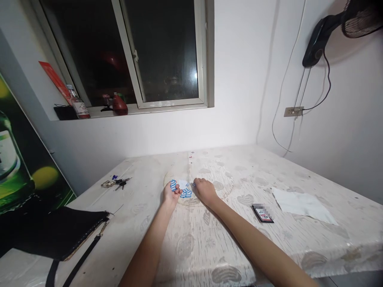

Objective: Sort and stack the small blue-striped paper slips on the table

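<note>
Near the middle of the table, my left hand (171,195) is closed around a bunch of small blue-and-white strips (173,185); their exact kind is too small to tell. Just right of its fingertips lies a loose pile of similar blue-and-white strips (186,193), with a white piece of paper (183,184) behind it. My right hand (205,190) rests on the table to the right of the pile, back up and fingers curled. A bit of blue shows at its fingertips, apparently one more strip, mostly hidden by the fingers.
A patterned plastic tablecloth (209,243) covers the table. Keys (119,182) and a black pouch with a strap (60,231) lie left. A dark-edged card holder (262,213) and white paper sheet (303,205) lie right. A wall fan (317,40) hangs upper right.
</note>
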{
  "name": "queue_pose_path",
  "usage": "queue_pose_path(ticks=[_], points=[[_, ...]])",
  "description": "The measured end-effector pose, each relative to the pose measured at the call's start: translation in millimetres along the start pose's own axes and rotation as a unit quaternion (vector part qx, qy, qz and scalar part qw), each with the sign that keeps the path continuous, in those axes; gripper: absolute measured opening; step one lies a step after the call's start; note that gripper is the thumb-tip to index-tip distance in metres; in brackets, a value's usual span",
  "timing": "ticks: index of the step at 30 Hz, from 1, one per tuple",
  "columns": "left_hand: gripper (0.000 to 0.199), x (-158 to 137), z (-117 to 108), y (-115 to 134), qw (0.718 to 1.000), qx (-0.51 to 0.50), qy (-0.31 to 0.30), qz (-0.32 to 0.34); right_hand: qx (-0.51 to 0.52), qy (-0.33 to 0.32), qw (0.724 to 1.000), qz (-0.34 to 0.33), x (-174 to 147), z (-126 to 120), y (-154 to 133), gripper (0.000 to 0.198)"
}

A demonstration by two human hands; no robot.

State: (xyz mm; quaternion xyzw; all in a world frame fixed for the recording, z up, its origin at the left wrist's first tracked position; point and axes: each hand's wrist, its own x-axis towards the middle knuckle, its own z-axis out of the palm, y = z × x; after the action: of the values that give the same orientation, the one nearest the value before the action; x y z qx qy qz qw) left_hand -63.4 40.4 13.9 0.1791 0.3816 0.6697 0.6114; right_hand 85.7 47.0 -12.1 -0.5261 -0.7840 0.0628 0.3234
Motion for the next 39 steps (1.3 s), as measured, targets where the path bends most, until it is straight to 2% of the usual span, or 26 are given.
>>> queue_pose_path(ticks=[4, 9, 12, 15, 17, 19, 23, 30, 35, 39], points=[[0.014, -3, 4, -2, 0.999, 0.034, -0.018, -0.005, 0.119, 0.063, 0.989, 0.059, 5, -4, 7, 0.024], [0.016, -12, 12, -9, 0.993, 0.089, -0.07, -0.034, 0.29, 0.095, 0.946, 0.111, 15, -6, 11, 0.034], [0.017, -17, 16, -15, 0.985, 0.136, -0.107, -0.023, 0.352, 0.097, 0.924, 0.115, 15, -11, 5, 0.034], [0.019, -21, 19, -21, 0.977, 0.168, -0.127, -0.032, 0.389, 0.1, 0.913, 0.071, 11, -16, -5, 0.03], [0.022, -24, 21, -23, 0.974, 0.178, -0.13, -0.059, 0.383, 0.106, 0.917, 0.027, 7, -17, -10, 0.027], [0.025, -27, 23, -26, 0.971, 0.182, -0.133, -0.081, 0.341, 0.11, 0.934, -0.006, 4, -17, -13, 0.026], [0.025, -32, 25, -30, 0.969, 0.179, -0.144, -0.087, 0.25, 0.121, 0.96, -0.036, 0, -15, -15, 0.028], [0.023, -33, 24, -34, 0.972, 0.159, -0.158, -0.073, 0.219, 0.139, 0.966, 0.006, -3, -17, -22, 0.026], [0.016, -34, 24, -37, 0.976, 0.154, -0.141, -0.055, 0.238, 0.147, 0.96, 0.019, -4, -11, -23, 0.023], [0.01, -33, 22, -39, 0.974, 0.155, -0.161, -0.049, 0.268, 0.153, 0.95, 0.046, -4, -6, -21, 0.018]])
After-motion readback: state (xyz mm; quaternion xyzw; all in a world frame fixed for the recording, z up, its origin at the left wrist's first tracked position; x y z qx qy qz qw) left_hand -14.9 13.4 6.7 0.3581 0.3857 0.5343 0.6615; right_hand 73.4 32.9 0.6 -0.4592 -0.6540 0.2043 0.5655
